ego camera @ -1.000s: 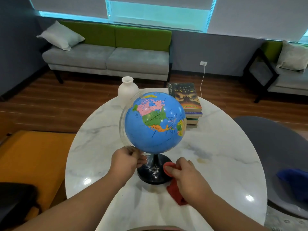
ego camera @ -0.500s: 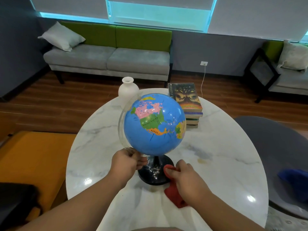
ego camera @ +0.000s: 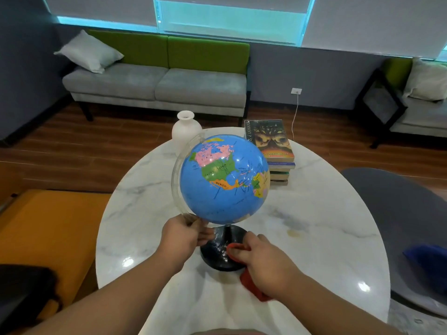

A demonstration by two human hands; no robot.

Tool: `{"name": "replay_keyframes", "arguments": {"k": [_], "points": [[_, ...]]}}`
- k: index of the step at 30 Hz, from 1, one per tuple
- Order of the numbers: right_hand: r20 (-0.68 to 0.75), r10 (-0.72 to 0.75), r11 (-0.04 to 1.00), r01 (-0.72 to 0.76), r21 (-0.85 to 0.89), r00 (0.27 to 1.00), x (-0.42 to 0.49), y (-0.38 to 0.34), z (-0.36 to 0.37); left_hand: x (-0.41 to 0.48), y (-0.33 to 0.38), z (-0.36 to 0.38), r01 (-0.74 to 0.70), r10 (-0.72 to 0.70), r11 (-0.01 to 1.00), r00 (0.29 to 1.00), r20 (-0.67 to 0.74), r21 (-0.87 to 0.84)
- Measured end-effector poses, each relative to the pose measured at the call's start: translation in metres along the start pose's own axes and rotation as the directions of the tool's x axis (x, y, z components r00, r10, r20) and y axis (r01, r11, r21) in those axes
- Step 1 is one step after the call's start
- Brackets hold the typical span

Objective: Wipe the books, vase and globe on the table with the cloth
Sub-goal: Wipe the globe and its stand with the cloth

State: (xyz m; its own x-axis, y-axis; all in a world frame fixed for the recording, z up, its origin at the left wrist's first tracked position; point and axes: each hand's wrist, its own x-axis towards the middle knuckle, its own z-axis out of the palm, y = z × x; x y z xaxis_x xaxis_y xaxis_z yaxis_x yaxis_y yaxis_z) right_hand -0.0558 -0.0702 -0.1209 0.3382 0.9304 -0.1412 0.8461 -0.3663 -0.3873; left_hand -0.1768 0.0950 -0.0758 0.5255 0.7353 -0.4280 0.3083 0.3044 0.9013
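Note:
A blue globe (ego camera: pixel 223 180) on a black round base (ego camera: pixel 215 252) stands near the front of the white marble table (ego camera: pixel 314 226). My left hand (ego camera: pixel 183 234) grips the bottom of its clear plastic arc. My right hand (ego camera: pixel 263 262) holds a red cloth (ego camera: pixel 251 286) and presses it against the right side of the base. Behind the globe a white vase (ego camera: pixel 185 129) stands at the table's far edge. To its right lies a stack of books (ego camera: pixel 273 151).
A grey chair (ego camera: pixel 396 226) with something blue (ego camera: pixel 428 259) on its seat is at the right of the table. An orange seat (ego camera: pixel 48 238) is at the left. A grey and green sofa (ego camera: pixel 157 81) stands by the far wall.
My right hand has slid the red cloth a little up and onto the right side of the black base. My left hand keeps its grip on the arc.

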Motion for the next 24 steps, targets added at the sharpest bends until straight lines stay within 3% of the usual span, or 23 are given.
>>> {"name": "replay_keyframes", "arguments": {"k": [2, 4, 6, 9, 13, 15, 16, 19, 21, 24], "points": [[-0.064, 0.121, 0.992, -0.118, 0.040, 0.991, 0.000, 0.004, -0.005, -0.001, 0.000, 0.000, 0.001, -0.001, 1.000, 1.000, 0.013, 0.004], [-0.126, 0.160, 0.986, -0.165, -0.026, 0.979, 0.002, 0.003, -0.012, -0.001, -0.002, 0.001, 0.000, 0.000, 1.000, 1.000, 0.011, -0.003], [-0.071, 0.146, 0.989, -0.144, 0.034, 0.987, 0.003, 0.002, -0.008, -0.001, -0.002, 0.001, 0.001, -0.001, 1.000, 1.000, -0.001, -0.009], [0.058, 0.088, 0.996, -0.088, -0.011, 0.994, 0.002, 0.002, 0.001, -0.001, -0.003, 0.000, -0.002, 0.002, 1.000, 1.000, 0.000, -0.003], [-0.080, 0.266, 0.961, -0.258, 0.096, 0.961, 0.009, 0.015, 0.003, -0.003, -0.002, 0.002, 0.004, -0.004, 1.000, 1.000, 0.001, -0.016], [-0.070, 0.208, 0.975, -0.201, 0.094, 0.976, 0.007, 0.012, 0.004, -0.002, -0.001, 0.001, 0.006, -0.006, 1.000, 1.000, -0.004, -0.015], [-0.048, 0.140, 0.990, -0.140, 0.006, 0.989, 0.005, 0.010, 0.002, -0.002, 0.000, 0.000, 0.007, -0.007, 1.000, 1.000, -0.002, -0.015], [-0.100, 0.224, 0.974, -0.220, 0.043, 0.970, 0.009, 0.021, 0.003, -0.003, 0.000, 0.000, 0.013, -0.013, 1.000, 1.000, 0.012, -0.027], [-0.077, 0.309, 0.950, -0.304, 0.071, 0.948, 0.016, 0.028, 0.001, -0.004, 0.000, 0.001, 0.020, -0.019, 0.999, 1.000, 0.009, -0.041], [0.019, 0.310, 0.945, -0.311, 0.103, 0.950, 0.024, 0.025, -0.002, -0.003, 0.000, 0.000, 0.022, -0.022, 0.999, 1.000, 0.010, -0.049]]}}
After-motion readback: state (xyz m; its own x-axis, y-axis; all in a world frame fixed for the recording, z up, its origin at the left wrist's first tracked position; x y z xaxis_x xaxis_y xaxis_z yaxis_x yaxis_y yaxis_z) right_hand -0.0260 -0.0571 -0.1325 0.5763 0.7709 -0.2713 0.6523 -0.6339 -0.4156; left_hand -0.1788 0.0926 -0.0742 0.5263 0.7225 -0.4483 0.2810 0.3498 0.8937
